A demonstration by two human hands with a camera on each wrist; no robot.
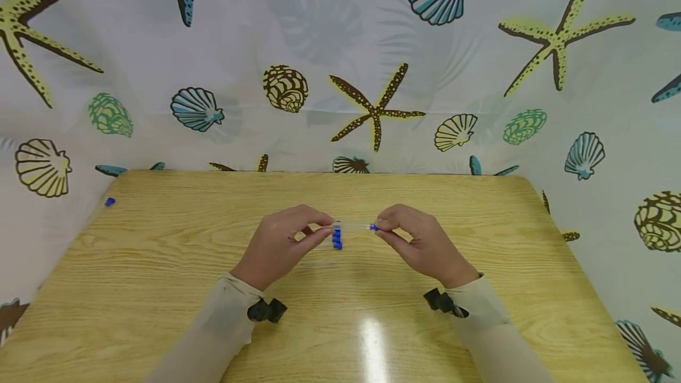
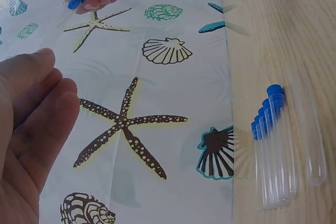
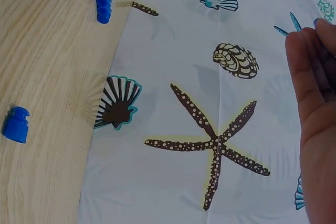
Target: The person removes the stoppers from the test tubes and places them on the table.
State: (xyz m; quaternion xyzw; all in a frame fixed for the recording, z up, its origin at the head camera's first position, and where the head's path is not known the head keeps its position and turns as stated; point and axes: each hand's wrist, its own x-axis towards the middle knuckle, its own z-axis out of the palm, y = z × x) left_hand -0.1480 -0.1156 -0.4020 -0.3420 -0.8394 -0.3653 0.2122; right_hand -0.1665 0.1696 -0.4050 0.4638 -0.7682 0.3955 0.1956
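In the head view my left hand [image 1: 287, 244] pinches the left end of a clear test tube [image 1: 353, 226] between thumb and fingertips, level above the table. My right hand [image 1: 422, 244] pinches a blue cap [image 1: 374, 227] at the tube's other end, and its fingertips partly hide that cap. Below the hands lies a row of test tubes with blue caps [image 1: 337, 238], their clear bodies partly hidden by my left hand. The left wrist view shows these capped tubes [image 2: 275, 166] side by side, with an uncapped test tube [image 2: 311, 140] beside them.
A single blue cap [image 1: 109, 201] lies near the wooden table's [image 1: 159, 312] far left edge. Another loose cap [image 3: 17, 124] rests on the wood in the right wrist view. Behind the table hangs a white cloth [image 1: 239, 34] printed with shells and starfish.
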